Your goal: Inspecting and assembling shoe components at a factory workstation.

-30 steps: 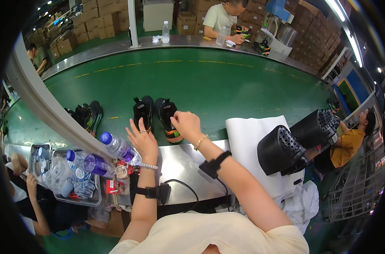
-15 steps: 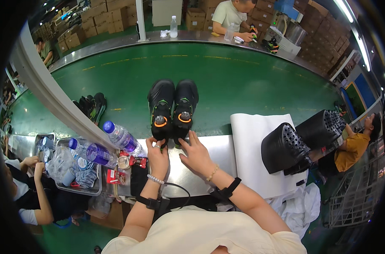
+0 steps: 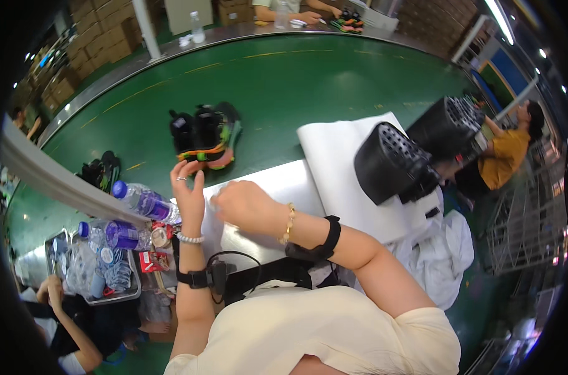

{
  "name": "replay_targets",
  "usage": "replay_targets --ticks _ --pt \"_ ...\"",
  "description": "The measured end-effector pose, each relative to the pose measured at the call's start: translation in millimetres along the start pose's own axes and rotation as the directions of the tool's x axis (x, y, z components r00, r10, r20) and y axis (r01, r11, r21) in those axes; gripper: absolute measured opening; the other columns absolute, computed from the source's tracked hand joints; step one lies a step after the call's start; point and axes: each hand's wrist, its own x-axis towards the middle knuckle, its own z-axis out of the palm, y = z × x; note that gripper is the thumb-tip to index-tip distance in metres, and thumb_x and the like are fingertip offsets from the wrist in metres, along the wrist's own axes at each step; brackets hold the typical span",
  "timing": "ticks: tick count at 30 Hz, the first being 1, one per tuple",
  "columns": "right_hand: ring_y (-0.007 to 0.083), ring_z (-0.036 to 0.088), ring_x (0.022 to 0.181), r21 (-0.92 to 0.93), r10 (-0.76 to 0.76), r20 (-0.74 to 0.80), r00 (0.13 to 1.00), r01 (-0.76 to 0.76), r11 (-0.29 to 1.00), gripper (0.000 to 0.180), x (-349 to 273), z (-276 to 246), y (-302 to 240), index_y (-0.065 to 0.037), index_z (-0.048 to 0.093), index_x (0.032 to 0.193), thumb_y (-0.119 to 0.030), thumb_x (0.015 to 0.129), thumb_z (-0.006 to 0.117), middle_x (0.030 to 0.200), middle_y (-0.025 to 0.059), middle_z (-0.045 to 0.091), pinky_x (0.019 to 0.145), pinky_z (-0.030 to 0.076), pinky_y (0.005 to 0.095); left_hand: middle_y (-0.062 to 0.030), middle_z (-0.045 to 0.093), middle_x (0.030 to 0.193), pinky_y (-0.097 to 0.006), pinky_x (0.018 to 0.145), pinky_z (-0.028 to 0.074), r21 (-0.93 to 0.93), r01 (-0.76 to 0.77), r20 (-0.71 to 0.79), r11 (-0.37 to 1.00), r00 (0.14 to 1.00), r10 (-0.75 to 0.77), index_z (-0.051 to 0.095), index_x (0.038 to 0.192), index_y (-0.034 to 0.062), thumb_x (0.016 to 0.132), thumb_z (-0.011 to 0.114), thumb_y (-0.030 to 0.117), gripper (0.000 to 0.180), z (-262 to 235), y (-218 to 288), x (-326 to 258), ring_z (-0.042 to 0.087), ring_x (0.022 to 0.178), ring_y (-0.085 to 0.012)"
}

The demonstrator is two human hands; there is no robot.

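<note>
A pair of black shoes [image 3: 204,134] with orange and green trim rests on the green belt, tilted together, blurred by motion. At the near edge of this pair is my left hand [image 3: 189,187], thumb and fingers apart; its fingertips touch or almost touch the shoes. My right hand [image 3: 245,205] is over the metal ledge [image 3: 277,184], set apart from the shoes. Its fingers bend inward and are smeared, so whether they hold anything is unclear.
Bottles [image 3: 143,201] and a tray of small items [image 3: 109,300] lie at the left by a curved white post [image 3: 59,178]. More shoes [image 3: 101,170] are farther left. Black perforated cylinders [image 3: 384,165] stand on white sheeting [image 3: 330,147] at right. Other people work nearby.
The shoes have turned from upright, toes away, to tilted together, and sit farther left in view. My right hand has come off them. The whole view has shifted and turned.
</note>
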Motion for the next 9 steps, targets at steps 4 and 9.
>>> replay_targets --ticks 4,9 --pt "0.0222 0.06 0.066 -0.146 -0.186 0.105 0.977 0.2 0.969 0.009 -36.1 -43.4 -58.3 -0.007 0.062 0.062 -0.016 0.066 0.061 0.063 0.0076 0.061 0.058 0.046 0.0334 -0.0081 0.061 0.087 -0.029 0.085 0.042 -0.529 0.447 0.597 0.721 0.8 -0.058 0.06 0.09 -0.0016 0.084 0.056 0.006 0.01 1.3 66.3 -7.2 0.056 0.09 -0.0171" --pt "0.022 0.06 0.066 -0.619 -0.224 0.224 0.948 0.316 0.719 0.013 -79.9 -65.9 -118.8 -0.01 0.067 0.064 -0.022 0.061 0.065 0.068 0.0087 0.065 0.063 0.043 0.0317 -0.01 0.06 0.09 -0.033 0.086 0.042 -0.518 0.69 0.854 0.506 0.375 0.361 0.062 0.086 -0.0012 0.08 0.058 0.009 0.012 -14.5 139.9 -24.2 0.056 0.09 -0.0194"
